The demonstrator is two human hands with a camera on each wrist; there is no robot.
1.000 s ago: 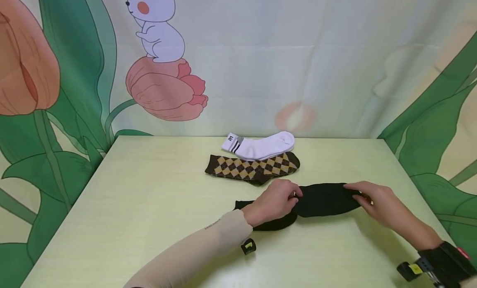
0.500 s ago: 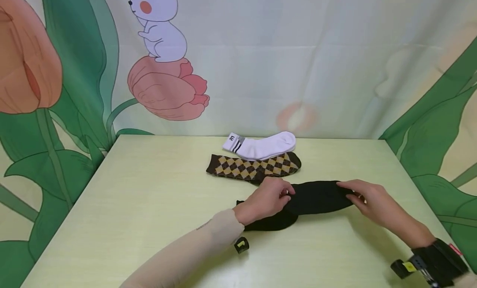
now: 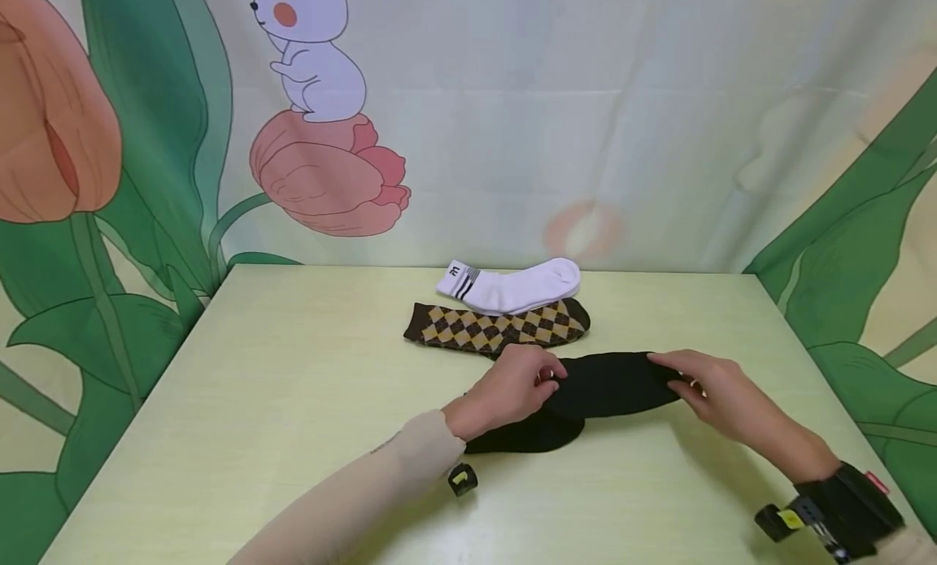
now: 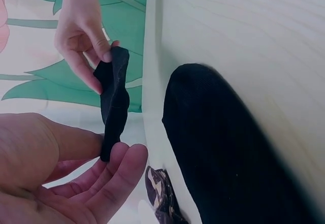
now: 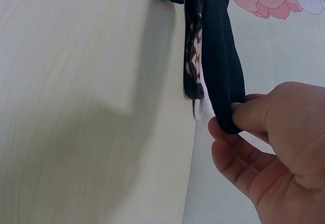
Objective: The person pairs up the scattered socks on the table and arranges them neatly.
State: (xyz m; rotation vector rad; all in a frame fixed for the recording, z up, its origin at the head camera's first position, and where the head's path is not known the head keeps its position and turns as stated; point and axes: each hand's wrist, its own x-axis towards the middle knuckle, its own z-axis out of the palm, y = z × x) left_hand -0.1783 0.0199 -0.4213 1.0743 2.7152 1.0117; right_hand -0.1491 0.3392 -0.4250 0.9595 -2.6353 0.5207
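Note:
A black sock [image 3: 611,384] is stretched between both hands, raised above the table as the wrist views show. My left hand [image 3: 508,390] pinches its left end between thumb and fingers. At the other end, my right hand [image 3: 721,390] pinches the fabric the same way, thumb below in the head view. Beneath lies a second black sock [image 3: 538,435] flat on the table, partly hidden by the left hand and the raised sock. In the left wrist view this lying sock [image 4: 218,142] fills the right side, its rounded end toward the top.
Behind the hands lie a brown and yellow argyle sock [image 3: 476,329] and a white sock [image 3: 523,290] with black stripes, overlapping. The pale table [image 3: 256,402] ends at a printed curtain [image 3: 498,142].
Both hands have moved left with the raised black sock between them, bringing it further over the lying black sock. The socks on the table stay put.

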